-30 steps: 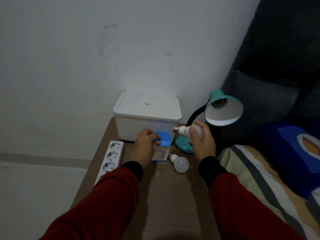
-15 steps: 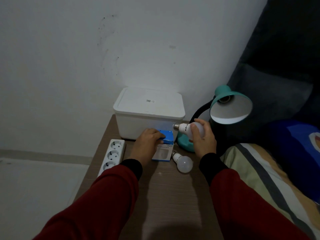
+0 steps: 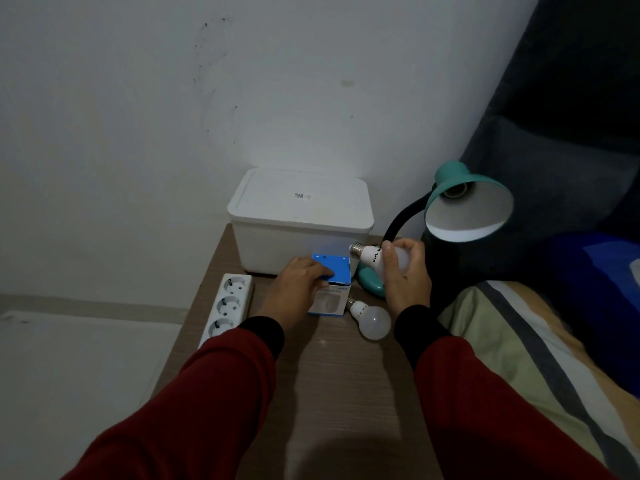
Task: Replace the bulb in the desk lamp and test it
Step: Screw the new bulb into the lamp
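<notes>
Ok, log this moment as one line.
right hand: holds bulb | left hand: on blue box | lamp socket: empty | spare bulb: on table

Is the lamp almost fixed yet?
About halfway. Done: the lamp shade's socket looks empty, and one bulb lies on the table. In hand: the right hand holds another bulb, screw end pointing away from the lamp, while the left hand rests on the blue bulb box. Left: screw that bulb in and switch on.
</notes>
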The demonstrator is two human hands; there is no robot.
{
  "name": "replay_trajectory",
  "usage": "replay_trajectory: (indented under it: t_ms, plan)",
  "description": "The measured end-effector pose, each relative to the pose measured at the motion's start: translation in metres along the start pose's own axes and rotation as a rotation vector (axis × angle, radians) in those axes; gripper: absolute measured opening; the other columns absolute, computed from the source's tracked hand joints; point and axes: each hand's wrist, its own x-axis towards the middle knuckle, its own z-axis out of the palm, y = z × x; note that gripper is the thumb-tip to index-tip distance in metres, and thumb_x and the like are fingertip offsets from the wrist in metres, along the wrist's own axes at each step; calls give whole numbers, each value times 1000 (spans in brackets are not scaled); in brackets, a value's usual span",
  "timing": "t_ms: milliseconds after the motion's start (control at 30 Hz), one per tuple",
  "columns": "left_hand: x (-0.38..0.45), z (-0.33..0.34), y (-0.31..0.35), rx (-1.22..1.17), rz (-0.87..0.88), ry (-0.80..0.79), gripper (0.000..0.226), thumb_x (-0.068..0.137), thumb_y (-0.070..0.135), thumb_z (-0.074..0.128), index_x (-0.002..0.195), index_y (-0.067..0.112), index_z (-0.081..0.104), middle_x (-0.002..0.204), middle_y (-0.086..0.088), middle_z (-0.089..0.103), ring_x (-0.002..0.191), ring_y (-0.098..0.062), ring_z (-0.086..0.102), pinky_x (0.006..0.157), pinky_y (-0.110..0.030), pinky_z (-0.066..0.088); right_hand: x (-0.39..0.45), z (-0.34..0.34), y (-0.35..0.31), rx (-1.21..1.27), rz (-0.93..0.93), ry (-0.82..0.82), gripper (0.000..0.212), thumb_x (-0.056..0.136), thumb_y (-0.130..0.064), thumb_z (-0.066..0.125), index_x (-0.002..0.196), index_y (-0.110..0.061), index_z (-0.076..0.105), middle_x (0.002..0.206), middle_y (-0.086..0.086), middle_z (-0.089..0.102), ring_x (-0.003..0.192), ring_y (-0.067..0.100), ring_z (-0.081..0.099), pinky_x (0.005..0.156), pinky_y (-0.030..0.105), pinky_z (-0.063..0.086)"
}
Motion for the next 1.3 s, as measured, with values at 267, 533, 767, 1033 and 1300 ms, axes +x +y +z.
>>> replay_trajectory:
  t_ms: [267,533,767,1033,1300]
  plan:
    - [22,-16,17,96,-33,-126,25,88,26,60,108,15,69,112,-9,66,107,-26,59,93,-36,48,-13,-29,-18,147,-54,254,50,65,-23,57,113,-10,51,108,1,45,92,17,47,77,27,40]
    - [83,-41,107,-84,188,151,31,90,22,60,119,13,62,111,-12,66,99,-25,63,88,-29,46,5,-70,-16,70,-13,406,58,76,-11,69,128,-9,43,130,16,40,98,16,43,77,25,42]
    - [118,-33,160,-152,273,84,38,92,11,56,129,16,56,128,-9,62,114,-21,60,96,-12,34,32,-69,-16,53,36,361,57,76,-25,73,124,-11,45,127,14,50,106,29,56,82,28,46]
    - [130,-27,154,-248,230,79,37,90,1,53,122,17,62,124,-9,64,115,-18,59,95,-7,35,53,-58,-21,97,114,331,62,77,-27,73,129,-12,43,134,15,46,117,30,50,92,30,43]
    - [130,-29,155,-296,210,53,36,90,0,55,123,15,62,127,-9,62,116,-13,57,95,-3,30,62,-55,-20,125,166,362,62,77,-29,72,130,-9,47,133,14,42,114,27,52,83,20,40]
